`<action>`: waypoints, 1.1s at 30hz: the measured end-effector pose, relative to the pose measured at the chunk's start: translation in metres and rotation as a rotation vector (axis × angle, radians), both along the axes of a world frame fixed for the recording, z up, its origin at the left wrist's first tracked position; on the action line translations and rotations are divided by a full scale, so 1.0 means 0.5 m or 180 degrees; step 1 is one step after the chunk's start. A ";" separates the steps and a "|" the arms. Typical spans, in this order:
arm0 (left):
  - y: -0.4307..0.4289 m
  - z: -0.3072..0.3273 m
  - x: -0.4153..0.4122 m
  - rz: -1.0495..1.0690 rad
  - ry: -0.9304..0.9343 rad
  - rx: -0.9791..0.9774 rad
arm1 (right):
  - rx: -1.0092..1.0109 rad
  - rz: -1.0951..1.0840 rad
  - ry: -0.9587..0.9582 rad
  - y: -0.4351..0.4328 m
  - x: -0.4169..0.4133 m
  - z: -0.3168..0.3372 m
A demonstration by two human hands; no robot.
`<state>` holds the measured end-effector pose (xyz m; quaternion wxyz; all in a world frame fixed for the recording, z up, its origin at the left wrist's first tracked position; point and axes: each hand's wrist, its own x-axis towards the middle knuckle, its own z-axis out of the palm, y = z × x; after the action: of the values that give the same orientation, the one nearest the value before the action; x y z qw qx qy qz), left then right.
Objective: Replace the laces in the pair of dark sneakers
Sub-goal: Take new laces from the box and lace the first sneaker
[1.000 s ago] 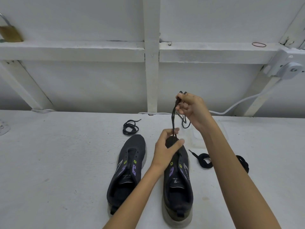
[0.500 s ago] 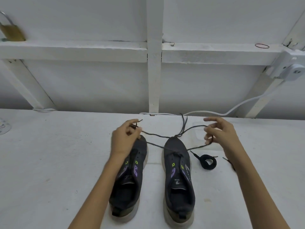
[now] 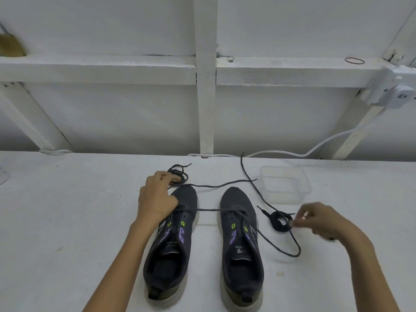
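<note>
two dark sneakers [image 3: 236, 199]; loose thin lace [image 3: 297, 246]

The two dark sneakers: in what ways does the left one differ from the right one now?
The right sneaker has a thin lace threaded through its front eyelets; the left sneaker shows empty eyelets. The left hand covers part of the left sneaker's toe; no hand touches the right sneaker. Both are dark with green and purple marks, toes pointing away.
</note>
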<state>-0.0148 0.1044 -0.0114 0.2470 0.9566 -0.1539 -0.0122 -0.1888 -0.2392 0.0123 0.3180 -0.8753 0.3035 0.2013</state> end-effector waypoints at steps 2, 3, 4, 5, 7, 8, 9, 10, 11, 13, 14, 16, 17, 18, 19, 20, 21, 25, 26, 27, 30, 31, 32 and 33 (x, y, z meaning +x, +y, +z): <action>-0.051 0.016 0.008 -0.0139 -0.0168 -0.0215 | 0.0001 -0.0016 -0.0559 0.014 0.046 0.023; -0.080 0.021 0.016 -0.0248 -0.0203 -0.0275 | 0.0013 -0.0017 -0.0827 0.022 0.075 0.033; -0.110 0.023 0.023 -0.0384 -0.0215 -0.0287 | 0.0036 -0.0017 -0.1076 0.031 0.107 0.042; -0.140 0.022 0.031 -0.0532 -0.0202 -0.0270 | 0.0065 -0.0016 -0.1290 0.041 0.140 0.048; -0.201 0.014 0.044 -0.0841 -0.0086 -0.0143 | 0.0023 0.0066 -0.1566 0.060 0.206 0.048; -0.229 0.006 0.048 -0.1001 0.0002 -0.0021 | -0.0026 0.0132 -0.1639 0.069 0.239 0.041; -0.255 -0.006 0.052 -0.1157 0.0093 0.0141 | -0.0043 0.0185 -0.1667 0.076 0.269 0.029; -0.278 -0.019 0.056 -0.1297 0.0196 0.0322 | -0.0060 0.0240 -0.1644 0.083 0.298 0.014; -0.297 -0.035 0.061 -0.1415 0.0326 0.0497 | -0.0149 0.0318 -0.1570 0.088 0.324 -0.007; -0.324 -0.066 0.072 -0.1627 0.0558 0.0794 | -0.0506 0.0564 -0.1282 0.097 0.363 -0.052; -0.331 -0.079 0.078 -0.1714 0.0626 0.0913 | -0.0676 0.0706 -0.1104 0.100 0.374 -0.074; -0.339 -0.098 0.087 -0.1743 0.0647 0.1035 | -0.0958 0.0918 -0.0744 0.106 0.384 -0.111; -0.340 -0.104 0.092 -0.1699 0.0645 0.1055 | -0.1121 0.1013 -0.0598 0.109 0.386 -0.124; -0.340 -0.109 0.097 -0.1651 0.0669 0.1065 | -0.1289 0.1075 -0.0496 0.113 0.388 -0.132; -0.339 -0.113 0.101 -0.1614 0.0705 0.1064 | -0.1439 0.1097 -0.0484 0.119 0.388 -0.134; -0.338 -0.117 0.105 -0.1583 0.0725 0.1047 | -0.1546 0.1074 -0.0551 0.123 0.388 -0.134; -0.338 -0.119 0.107 -0.1546 0.0714 0.1012 | -0.1631 0.1015 -0.0652 0.126 0.389 -0.133; -0.327 -0.119 0.108 -0.1344 0.0494 0.0769 | -0.1627 0.0585 -0.1024 0.118 0.387 -0.138; -0.320 -0.114 0.109 -0.1337 0.0370 0.0717 | -0.1506 0.0458 -0.1279 0.115 0.387 -0.139; -0.311 -0.107 0.111 -0.1327 0.0228 0.0642 | -0.1320 0.0310 -0.1617 0.112 0.387 -0.139; -0.277 -0.076 0.118 -0.1221 -0.0059 0.0121 | -0.0247 -0.0259 -0.2610 0.110 0.363 -0.095; -0.263 -0.060 0.118 -0.1138 -0.0051 -0.0201 | 0.0217 -0.0461 -0.2868 0.111 0.350 -0.069; -0.247 -0.045 0.116 -0.1041 0.0018 -0.0576 | 0.0697 -0.0637 -0.3076 0.111 0.334 -0.040; -0.230 -0.028 0.110 -0.0946 0.0102 -0.0971 | 0.1137 -0.0759 -0.3180 0.109 0.316 -0.013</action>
<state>0.0402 -0.0104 -0.0253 0.3869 0.8746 -0.2894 -0.0404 -0.0308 -0.1845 0.0056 0.5880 -0.7563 0.1736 -0.2283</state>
